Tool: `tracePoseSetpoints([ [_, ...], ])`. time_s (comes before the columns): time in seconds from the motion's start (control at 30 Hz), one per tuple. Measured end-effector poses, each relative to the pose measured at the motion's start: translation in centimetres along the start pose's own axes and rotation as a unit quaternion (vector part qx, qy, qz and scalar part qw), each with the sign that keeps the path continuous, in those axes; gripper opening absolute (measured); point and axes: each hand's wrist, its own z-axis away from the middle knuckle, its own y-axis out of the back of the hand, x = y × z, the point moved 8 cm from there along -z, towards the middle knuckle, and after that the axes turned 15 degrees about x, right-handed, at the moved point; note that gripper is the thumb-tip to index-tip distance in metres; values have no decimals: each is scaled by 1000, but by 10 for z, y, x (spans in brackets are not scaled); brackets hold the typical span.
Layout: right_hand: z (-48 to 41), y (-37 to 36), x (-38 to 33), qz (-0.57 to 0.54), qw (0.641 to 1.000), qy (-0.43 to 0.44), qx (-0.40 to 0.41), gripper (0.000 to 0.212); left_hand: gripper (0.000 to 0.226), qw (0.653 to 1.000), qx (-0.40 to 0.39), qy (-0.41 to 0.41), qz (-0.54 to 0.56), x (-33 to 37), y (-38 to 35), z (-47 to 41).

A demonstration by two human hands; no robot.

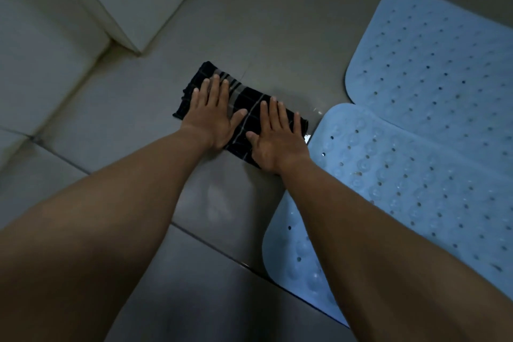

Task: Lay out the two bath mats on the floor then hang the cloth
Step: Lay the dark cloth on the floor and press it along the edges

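A folded dark cloth (251,108) with pale checked stripes lies flat on the grey floor. My left hand (212,111) rests palm down on its left half, fingers spread. My right hand (274,136) presses flat on its right half, fingers apart. Neither hand grips the cloth. Two light blue perforated bath mats lie flat on the floor at the right: the far mat (433,64) and the near mat (402,180), their edges touching. My right forearm crosses over the near mat.
A white raised step or ledge (133,0) runs along the upper left, with a lower white tiled band (41,69) beside it. The floor (222,203) is grey tile with visible joints and a faint reflection.
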Motion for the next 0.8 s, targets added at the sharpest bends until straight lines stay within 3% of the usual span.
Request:
tracePoseSetpoints([
  [0.13,8,1,-8,-32,993,-92,65,70,83,1000,-2,0,-5,1,1,-7],
  [0.23,10,-6,-9,-68,985,-151,46,71,83,1000,-20,-1,-7,2,0,-7],
  [0.5,-26,1,5,-59,984,-163,-41,74,82,999,-39,-10,2,5,7,-41],
  [0.8,-64,11,27,-75,983,-170,1,74,83,996,-80,-27,-16,18,14,-86],
])
